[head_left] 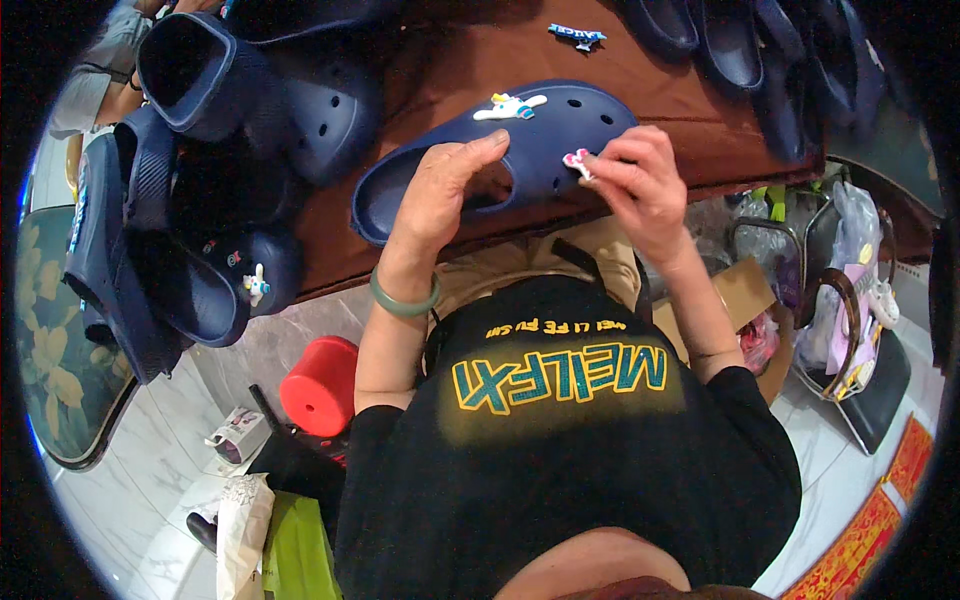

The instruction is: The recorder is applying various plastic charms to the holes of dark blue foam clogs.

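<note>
A navy blue clog [420, 190] with round vent holes lies on the brown cloth in front of me, its toe toward the right. My left hand [445, 185] grips it near the foot opening, thumb on top; the other fingers are mostly hidden. On its upper sits a white cartoon-figure charm [512, 107] with blue and yellow parts. My right hand [640, 185] pinches a small pink-and-white shoe charm [577, 162] between thumb and fingers, right over the toe holes. Beyond the clog, a blue-and-white charm [577, 38] lies loose on the cloth.
Several navy clogs [205, 285] are heaped at the left, one bearing a white charm; more clogs [735, 50] lie at the far right. The brown cloth [690, 95] covers the table. Below are a red stool [320, 385], a cardboard box [735, 300] and bags [850, 290].
</note>
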A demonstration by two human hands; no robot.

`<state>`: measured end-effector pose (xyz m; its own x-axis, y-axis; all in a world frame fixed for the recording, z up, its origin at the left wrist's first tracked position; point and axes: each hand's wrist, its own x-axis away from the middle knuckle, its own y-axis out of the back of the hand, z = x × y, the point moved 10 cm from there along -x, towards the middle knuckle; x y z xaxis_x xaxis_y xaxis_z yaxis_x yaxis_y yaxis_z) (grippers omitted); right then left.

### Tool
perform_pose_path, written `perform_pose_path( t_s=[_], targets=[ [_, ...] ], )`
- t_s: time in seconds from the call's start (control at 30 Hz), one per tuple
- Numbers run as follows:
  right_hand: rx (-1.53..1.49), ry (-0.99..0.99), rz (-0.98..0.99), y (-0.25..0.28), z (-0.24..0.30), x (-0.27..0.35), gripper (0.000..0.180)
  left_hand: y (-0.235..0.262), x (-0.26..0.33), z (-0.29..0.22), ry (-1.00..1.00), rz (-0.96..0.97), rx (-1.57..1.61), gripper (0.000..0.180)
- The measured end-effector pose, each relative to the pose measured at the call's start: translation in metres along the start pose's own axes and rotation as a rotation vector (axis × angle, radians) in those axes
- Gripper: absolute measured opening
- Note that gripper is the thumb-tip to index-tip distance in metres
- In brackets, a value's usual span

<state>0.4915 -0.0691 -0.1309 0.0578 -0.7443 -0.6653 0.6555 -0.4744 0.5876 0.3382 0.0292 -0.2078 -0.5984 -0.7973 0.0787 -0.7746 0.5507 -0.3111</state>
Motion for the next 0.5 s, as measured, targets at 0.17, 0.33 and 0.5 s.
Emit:
perform_pose_path(
  t_s=[0.17, 0.33, 0.5],
  targets=[
    [0.027, -0.021, -0.080, -0.002, 0.004, 0.014, 0.032, -0.002, -0.003, 0.011, 0.101, 0.039, 0.051, 0.040],
    [0.142, -0.133, -0.110, 0.017, -0.029, 0.003, 0.026, -0.004, 0.001, 0.017, 0.197, 0.015, 0.069, 0.037],
    [0.036, -0.131, 0.010, 0.017, -0.057, -0.020, 0.024, -0.020, 0.004, 0.005, 0.266, 0.137, -0.231, 0.043]
  ],
)
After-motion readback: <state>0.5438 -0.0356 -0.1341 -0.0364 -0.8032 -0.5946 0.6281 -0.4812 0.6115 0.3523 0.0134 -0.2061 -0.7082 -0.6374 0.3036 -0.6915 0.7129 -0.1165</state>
